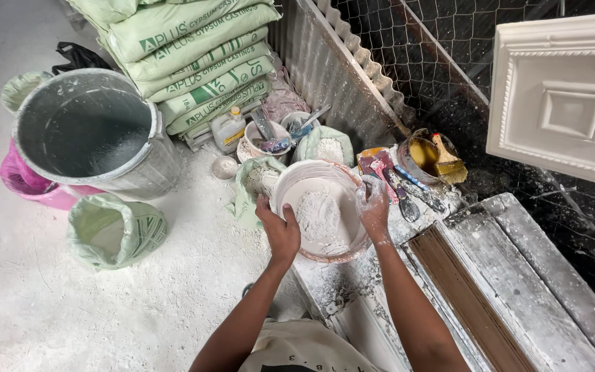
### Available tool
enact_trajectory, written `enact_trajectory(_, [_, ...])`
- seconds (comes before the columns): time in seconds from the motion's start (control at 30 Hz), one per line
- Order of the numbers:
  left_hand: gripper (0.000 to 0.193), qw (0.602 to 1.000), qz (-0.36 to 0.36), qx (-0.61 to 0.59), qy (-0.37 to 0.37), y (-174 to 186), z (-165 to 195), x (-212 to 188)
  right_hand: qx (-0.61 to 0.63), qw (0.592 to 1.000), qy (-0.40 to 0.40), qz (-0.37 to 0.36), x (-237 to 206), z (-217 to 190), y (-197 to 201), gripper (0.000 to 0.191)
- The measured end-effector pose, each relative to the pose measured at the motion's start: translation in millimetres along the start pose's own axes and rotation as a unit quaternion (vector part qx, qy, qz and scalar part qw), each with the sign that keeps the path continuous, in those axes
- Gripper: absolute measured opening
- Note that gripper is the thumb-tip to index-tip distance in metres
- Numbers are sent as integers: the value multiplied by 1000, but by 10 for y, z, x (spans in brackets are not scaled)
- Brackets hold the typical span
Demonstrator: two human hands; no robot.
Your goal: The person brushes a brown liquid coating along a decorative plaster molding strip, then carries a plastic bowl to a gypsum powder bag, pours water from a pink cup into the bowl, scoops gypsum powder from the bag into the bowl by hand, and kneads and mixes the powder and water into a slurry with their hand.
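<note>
A: What are the person's hands doing?

B: The left hand [280,231] is gripping the near-left rim of a round white plastic basin holding a heap of white powder [319,210], thumb over the edge. The right hand [373,207], coated in white dust, is clasping the basin's right rim. Both are closed on the rim, not hanging loose.

A: Where is the basin sitting?

B: It is resting on the dusty end of a long plaster-crusted moulding form [490,289], which is running toward the lower right.

A: What is lying around it?

B: Just right of the basin, a red-handled scraper [379,169] and some blue-handled tools [414,186] are lying together, and beyond them a small round tin of yellow liquid [423,157] is carrying a brush [447,164]. Just left, an open pale green sack [253,186] is leaning against the basin. Farther left, a large grey metal bin [94,134] is standing on the powdery floor [49,303], with a stack of green-and-white sacks [197,58] behind it. A white square plaster panel [562,103] is hanging at upper right.
</note>
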State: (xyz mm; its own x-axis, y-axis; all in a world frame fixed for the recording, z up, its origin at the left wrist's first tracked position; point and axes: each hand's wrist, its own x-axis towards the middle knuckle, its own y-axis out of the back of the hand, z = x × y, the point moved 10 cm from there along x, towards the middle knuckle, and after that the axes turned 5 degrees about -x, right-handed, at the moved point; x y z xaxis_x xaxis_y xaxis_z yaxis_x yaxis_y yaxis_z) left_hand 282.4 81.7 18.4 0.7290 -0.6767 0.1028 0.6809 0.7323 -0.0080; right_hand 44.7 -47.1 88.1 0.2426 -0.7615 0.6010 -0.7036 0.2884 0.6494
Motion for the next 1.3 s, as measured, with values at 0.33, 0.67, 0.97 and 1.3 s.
enact_trajectory(0.33, [73,996,-60,52,-26,22,124,70,-13,996,-90,-12,-42,183,-104,25])
enact_trajectory(0.67, [71,991,-125,40,-34,-36,125,250,-49,988,-148,12,-223,107,36,27])
enact_trajectory(0.97, [72,988,-150,38,-26,-45,163,240,-85,985,-151,1,-195,9,70,30])
enact_trajectory(1.3, [70,986,-142,80,-30,-36,215,258,-45,999,-18,-9,-108,-427,32,33])
